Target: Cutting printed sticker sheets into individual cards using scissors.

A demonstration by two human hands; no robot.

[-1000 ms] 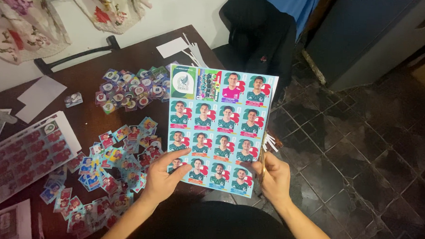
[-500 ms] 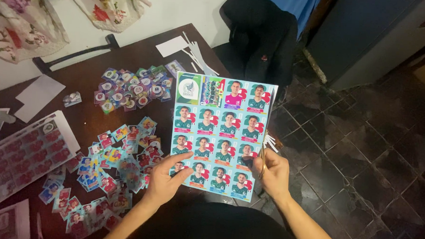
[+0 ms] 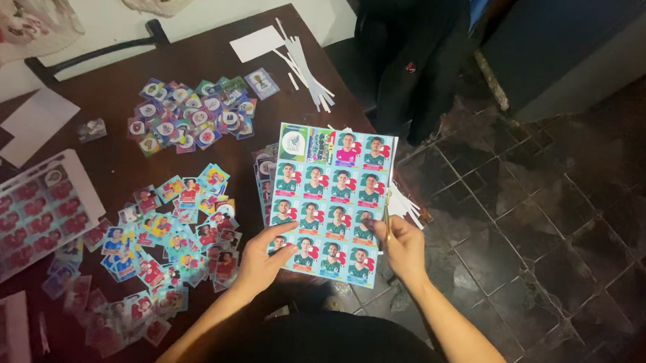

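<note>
1. Holding item: a sticker sheet (image 3: 332,203), glossy, a grid of portrait stickers in green shirts on blue ground, held flat and facing the camera at the centre of the frame, over the right edge of the table.
2. Left hand (image 3: 263,257): closed on the sheet's lower left corner, thumb on the printed face, fingers behind.
3. Right hand (image 3: 404,249): closed at the sheet's lower right edge, wrapped around a thin yellowish tool (image 3: 388,212) that stands upright along that edge; whether it is a pair of scissors cannot be told.
4. Table (image 3: 125,117): dark brown wood, filling the left half of the frame.
5. Loose cut stickers (image 3: 171,233): a scattered spread, mixed colours, left of centre and down to the lower left, just beside the left hand.
6. Second pile of stickers (image 3: 189,116): badge and emblem designs, purple and green, upper middle of the table, apart from the first spread.
7. Red sticker sheet (image 3: 28,218): uncut, lying flat at the left edge of the frame.
8. White paper strips (image 3: 302,59): narrow offcuts, upper centre, at the table's far edge; more white offcuts (image 3: 406,206) show just behind the held sheet's right side.
9. Dark garment (image 3: 413,63): draped over a chair, top centre right.
10. Floor (image 3: 551,211): dark tiles, right half of the frame.
</note>
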